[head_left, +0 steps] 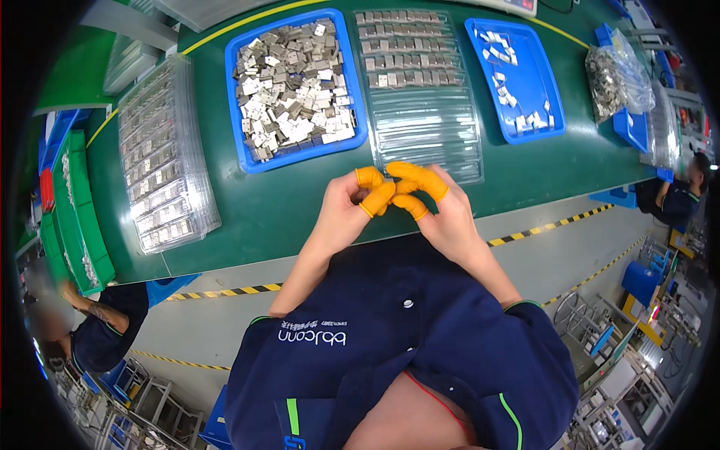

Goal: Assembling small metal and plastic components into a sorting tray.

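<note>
My left hand [346, 208] and my right hand [448, 212] meet in front of my chest at the near edge of the green table, yellow-orange cots on several fingertips. Both are closed in a pinch with the fingertips together. Whatever is between them is hidden by the fingers. Just beyond lies a clear plastic blister tray [427, 127], its far rows filled with small metal connector shells [409, 61] and its near rows bare. Left of it, a blue tray [360, 124] is heaped with loose metal shells [296, 90]. A second blue tray [531, 71], to the right, carries scattered small white-and-metal pieces [506, 96].
On the left stands a stack of filled clear trays [161, 161], with green bins [94, 225] past it. A plastic bag of parts [606, 82] lies at the far right. Other people sit at the left [109, 330] and right [675, 196] ends.
</note>
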The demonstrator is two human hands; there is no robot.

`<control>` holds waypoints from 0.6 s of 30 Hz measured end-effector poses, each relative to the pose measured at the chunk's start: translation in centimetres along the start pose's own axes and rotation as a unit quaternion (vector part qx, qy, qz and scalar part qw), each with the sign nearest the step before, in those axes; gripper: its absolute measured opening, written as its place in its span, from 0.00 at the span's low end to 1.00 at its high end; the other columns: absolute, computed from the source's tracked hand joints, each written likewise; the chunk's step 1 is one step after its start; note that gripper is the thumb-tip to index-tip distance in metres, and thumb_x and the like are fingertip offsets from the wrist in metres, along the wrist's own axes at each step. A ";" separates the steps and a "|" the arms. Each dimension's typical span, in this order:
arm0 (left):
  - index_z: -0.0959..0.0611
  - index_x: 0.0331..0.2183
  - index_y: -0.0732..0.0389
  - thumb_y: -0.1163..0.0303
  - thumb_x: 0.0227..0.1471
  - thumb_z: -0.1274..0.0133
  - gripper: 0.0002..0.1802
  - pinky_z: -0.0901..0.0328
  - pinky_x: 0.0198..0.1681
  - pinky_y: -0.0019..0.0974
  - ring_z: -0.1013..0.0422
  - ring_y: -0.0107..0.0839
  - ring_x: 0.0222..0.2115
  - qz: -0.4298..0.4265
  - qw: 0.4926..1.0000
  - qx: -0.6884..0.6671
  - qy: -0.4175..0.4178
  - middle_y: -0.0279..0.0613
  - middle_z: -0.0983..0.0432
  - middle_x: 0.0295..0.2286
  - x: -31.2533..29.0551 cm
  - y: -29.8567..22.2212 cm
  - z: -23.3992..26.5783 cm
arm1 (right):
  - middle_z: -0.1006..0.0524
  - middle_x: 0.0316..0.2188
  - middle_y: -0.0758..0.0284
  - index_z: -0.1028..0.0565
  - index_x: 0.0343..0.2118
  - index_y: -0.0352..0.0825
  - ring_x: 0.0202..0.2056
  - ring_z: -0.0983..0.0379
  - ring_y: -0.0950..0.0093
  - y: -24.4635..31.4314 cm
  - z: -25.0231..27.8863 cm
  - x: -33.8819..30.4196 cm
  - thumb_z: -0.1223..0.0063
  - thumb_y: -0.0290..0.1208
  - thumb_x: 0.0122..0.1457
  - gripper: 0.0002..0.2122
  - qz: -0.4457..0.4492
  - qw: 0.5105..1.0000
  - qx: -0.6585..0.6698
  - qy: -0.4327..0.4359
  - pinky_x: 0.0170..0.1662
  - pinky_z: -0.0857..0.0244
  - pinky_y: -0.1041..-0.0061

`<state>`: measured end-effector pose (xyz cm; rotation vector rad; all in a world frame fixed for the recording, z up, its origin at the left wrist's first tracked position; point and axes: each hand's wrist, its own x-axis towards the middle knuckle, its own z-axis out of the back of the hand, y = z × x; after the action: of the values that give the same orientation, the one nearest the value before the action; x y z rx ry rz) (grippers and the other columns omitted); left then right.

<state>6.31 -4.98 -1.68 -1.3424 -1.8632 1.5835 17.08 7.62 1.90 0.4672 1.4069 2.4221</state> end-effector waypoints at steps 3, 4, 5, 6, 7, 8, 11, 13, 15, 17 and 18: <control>0.25 0.30 0.66 0.73 0.48 0.47 0.07 0.41 0.22 0.21 0.37 0.15 0.20 0.000 0.999 0.016 -0.029 0.30 0.29 0.23 -0.3 1.2 -0.2 | 0.28 0.29 0.63 0.28 0.41 0.35 0.30 0.30 0.64 -0.2 0.1 0.1 0.46 0.18 0.45 0.17 -0.012 1.000 -0.006 0.022 0.33 0.35 0.72; 0.25 0.30 0.66 0.73 0.48 0.47 0.07 0.42 0.22 0.21 0.37 0.14 0.20 -0.012 0.998 0.037 -0.039 0.30 0.29 0.23 -0.1 1.4 -0.2 | 0.28 0.29 0.63 0.28 0.41 0.35 0.30 0.30 0.64 -0.4 0.0 0.4 0.46 0.18 0.45 0.17 -0.037 0.999 0.014 0.021 0.33 0.35 0.72; 0.25 0.30 0.66 0.73 0.48 0.47 0.07 0.42 0.22 0.21 0.37 0.14 0.20 -0.013 0.998 0.039 -0.045 0.30 0.29 0.23 0.0 1.4 -0.2 | 0.28 0.29 0.63 0.28 0.41 0.35 0.30 0.30 0.64 -0.5 0.0 0.6 0.45 0.18 0.45 0.17 -0.049 0.998 0.021 0.017 0.32 0.35 0.73; 0.25 0.30 0.65 0.73 0.49 0.47 0.06 0.42 0.23 0.20 0.37 0.14 0.21 -0.025 0.997 0.046 -0.048 0.29 0.30 0.23 0.1 1.4 -0.1 | 0.28 0.29 0.63 0.28 0.41 0.35 0.30 0.30 0.64 -0.4 -0.1 0.7 0.45 0.18 0.45 0.17 -0.046 0.998 0.025 0.021 0.32 0.35 0.73; 0.25 0.29 0.65 0.73 0.49 0.48 0.05 0.43 0.23 0.20 0.38 0.14 0.21 -0.037 0.997 0.054 -0.051 0.29 0.30 0.23 0.1 1.4 0.0 | 0.28 0.29 0.63 0.27 0.39 0.34 0.31 0.30 0.64 -0.4 -0.3 0.8 0.44 0.18 0.44 0.15 -0.063 0.998 0.007 0.027 0.33 0.35 0.73; 0.25 0.29 0.65 0.73 0.49 0.48 0.05 0.43 0.23 0.20 0.38 0.14 0.21 -0.037 0.996 0.054 -0.054 0.29 0.30 0.23 0.1 1.3 0.2 | 0.27 0.29 0.63 0.25 0.36 0.34 0.31 0.29 0.64 -0.4 -0.2 0.9 0.43 0.19 0.43 0.14 -0.079 0.996 -0.012 0.032 0.33 0.35 0.73; 0.26 0.28 0.64 0.70 0.52 0.51 0.06 0.45 0.24 0.20 0.40 0.14 0.22 0.014 0.999 -0.041 0.002 0.28 0.32 0.22 -0.1 0.5 1.3 | 0.26 0.27 0.64 0.24 0.30 0.33 0.33 0.29 0.66 -0.6 -0.1 1.7 0.42 0.18 0.41 0.10 -0.107 0.992 0.054 0.033 0.35 0.34 0.74; 0.26 0.28 0.64 0.70 0.52 0.51 0.07 0.45 0.23 0.20 0.40 0.14 0.21 0.021 0.998 -0.052 0.000 0.28 0.32 0.22 0.0 0.1 1.5 | 0.26 0.26 0.64 0.23 0.29 0.32 0.33 0.28 0.66 -0.6 -0.1 2.3 0.42 0.18 0.40 0.09 -0.023 0.999 0.016 0.026 0.36 0.33 0.73; 0.26 0.27 0.63 0.70 0.52 0.52 0.07 0.46 0.23 0.20 0.40 0.14 0.21 0.028 0.998 -0.065 0.001 0.27 0.32 0.21 0.2 -0.1 1.9 | 0.25 0.25 0.64 0.23 0.27 0.32 0.34 0.28 0.67 -0.7 -0.2 2.7 0.42 0.18 0.39 0.09 0.061 0.998 -0.024 0.018 0.36 0.33 0.73; 0.26 0.27 0.63 0.70 0.53 0.52 0.07 0.46 0.22 0.20 0.41 0.14 0.20 0.013 0.999 -0.039 -0.001 0.26 0.33 0.20 0.3 -0.3 2.3 | 0.25 0.26 0.65 0.23 0.29 0.32 0.35 0.29 0.67 -0.8 -0.2 2.9 0.43 0.17 0.39 0.10 0.102 0.992 -0.070 0.030 0.38 0.33 0.73; 0.26 0.27 0.63 0.70 0.53 0.52 0.07 0.46 0.22 0.20 0.41 0.14 0.20 0.014 0.999 -0.040 -0.001 0.26 0.33 0.20 0.5 -0.4 2.2 | 0.25 0.26 0.65 0.23 0.29 0.32 0.35 0.29 0.67 -0.9 -0.2 3.0 0.43 0.17 0.39 0.10 0.100 0.992 -0.071 0.031 0.38 0.33 0.73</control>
<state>4.27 -5.81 -2.18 -1.4079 -1.9358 1.5385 14.39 9.12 1.40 0.5264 1.2546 2.6960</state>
